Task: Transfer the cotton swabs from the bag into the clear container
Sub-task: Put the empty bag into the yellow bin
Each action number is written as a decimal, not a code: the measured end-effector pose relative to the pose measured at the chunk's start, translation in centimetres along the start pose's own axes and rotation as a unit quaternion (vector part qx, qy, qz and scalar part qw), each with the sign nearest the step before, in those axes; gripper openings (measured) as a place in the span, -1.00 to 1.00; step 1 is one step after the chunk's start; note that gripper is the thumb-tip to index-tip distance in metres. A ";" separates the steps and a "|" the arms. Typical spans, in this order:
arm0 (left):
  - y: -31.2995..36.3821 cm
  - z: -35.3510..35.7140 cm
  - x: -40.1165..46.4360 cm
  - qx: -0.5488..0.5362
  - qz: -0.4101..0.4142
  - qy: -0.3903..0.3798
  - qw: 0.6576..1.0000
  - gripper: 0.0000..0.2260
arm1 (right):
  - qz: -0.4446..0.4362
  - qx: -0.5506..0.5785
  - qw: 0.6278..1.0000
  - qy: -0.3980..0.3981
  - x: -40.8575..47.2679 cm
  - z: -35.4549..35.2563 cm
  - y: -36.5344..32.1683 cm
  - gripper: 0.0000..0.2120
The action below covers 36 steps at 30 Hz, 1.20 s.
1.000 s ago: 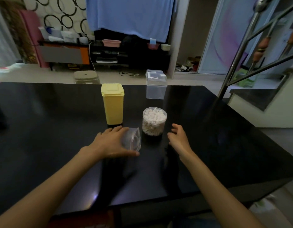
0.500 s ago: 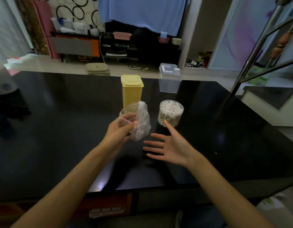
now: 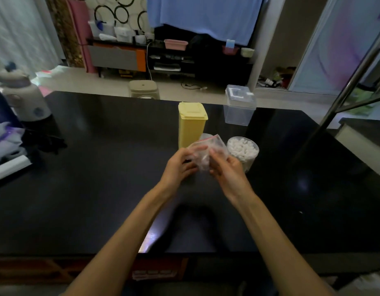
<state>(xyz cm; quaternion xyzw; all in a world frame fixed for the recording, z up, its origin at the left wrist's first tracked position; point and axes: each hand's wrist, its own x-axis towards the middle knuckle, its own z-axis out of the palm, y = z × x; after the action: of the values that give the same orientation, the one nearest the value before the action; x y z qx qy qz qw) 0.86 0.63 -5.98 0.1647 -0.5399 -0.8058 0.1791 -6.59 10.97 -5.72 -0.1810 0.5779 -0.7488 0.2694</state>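
A small clear plastic bag (image 3: pixel 214 146) with a red zip strip is held above the black table (image 3: pixel 99 178), in front of me. My left hand (image 3: pixel 180 165) grips its left side and my right hand (image 3: pixel 226 167) pinches its right side. Just right of the bag stands a round clear container (image 3: pixel 245 150), open at the top and packed with white cotton swabs. What the bag holds is too blurred to make out.
A tall yellow lidded container (image 3: pixel 191 124) stands right behind the bag. A clear lidded box (image 3: pixel 240 107) sits at the table's far edge. A bottle (image 3: pixel 22 97) and cloth items crowd the left end. A metal railing (image 3: pixel 351 86) rises at the right.
My left hand lifted the bag off the table. My right hand, open half a second ago, has come in and now pinches the bag's right side.
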 end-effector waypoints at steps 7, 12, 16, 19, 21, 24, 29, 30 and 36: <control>2.9 -3.6 0.2 0.114 0.073 0.026 0.990 -0.82 | -0.024 -0.247 0.939 -0.238 1.7 1.3 -4.0 -0.57; 6.6 -7.9 4.1 0.339 0.055 0.093 0.935 -0.66 | -0.127 -0.520 0.825 -0.181 10.8 1.2 -9.6 -0.40; 7.5 -7.1 7.3 0.393 -0.044 0.024 0.918 -0.34 | -0.026 -0.649 0.716 -0.258 17.4 3.0 -9.4 0.00; 7.5 -6.0 8.9 0.391 -0.071 -0.005 0.918 -0.36 | 0.000 -0.669 0.694 -0.266 19.4 3.1 -8.8 0.00; 7.2 -5.8 9.6 0.408 -0.068 -0.009 0.910 -0.42 | -0.002 -0.685 0.676 -0.271 19.8 3.0 -9.2 -0.10; 6.6 -5.6 9.9 0.414 -0.064 -0.017 0.908 -0.50 | 0.039 -0.696 0.649 -0.305 19.2 2.8 -10.2 -0.29; 5.2 -5.1 9.7 0.476 -0.022 0.009 0.879 -0.56 | 0.052 -0.688 0.653 -0.311 17.9 1.5 -11.4 -0.29; 5.0 -5.0 9.6 0.487 -0.019 0.014 0.873 -0.56 | 0.043 -0.688 0.654 -0.311 17.7 1.3 -11.5 -0.31; 4.2 -4.3 8.5 0.533 -0.013 0.026 0.846 -0.64 | 0.074 -0.622 0.708 -0.327 16.5 0.8 -12.8 -0.40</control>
<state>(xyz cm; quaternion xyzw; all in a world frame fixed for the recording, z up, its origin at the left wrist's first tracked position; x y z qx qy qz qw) -4.18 -8.27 -4.25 0.2629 -0.8791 -0.3919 0.0675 -21.65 2.57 6.14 -0.4978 0.7998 -0.0917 0.3227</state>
